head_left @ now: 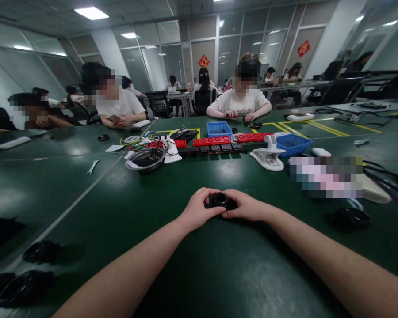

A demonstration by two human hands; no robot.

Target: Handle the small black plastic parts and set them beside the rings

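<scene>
Near the middle of the green table (219, 265), a small black part with a shiny round ring (220, 205) facing up is held between both hands. My left hand (197, 208) closes on its left side, thumb in front and fingers behind. From the right, my right hand (247, 204) grips it the same way, the two thumb tips nearly meeting. The lower body of the part is mostly hidden by the fingers. Similar-looking black round parts (41, 251) lie at the lower left, and a black ring-shaped item (353, 217) lies at the right.
Beyond my hands stand a metal bowl (129, 166) with black contents, red power strips (211, 141), a white clamp base (268, 160) and blue bins (293, 146). A wrench (93, 167) lies left; cables (384, 176) run right. Co-workers (240, 101) sit across the table.
</scene>
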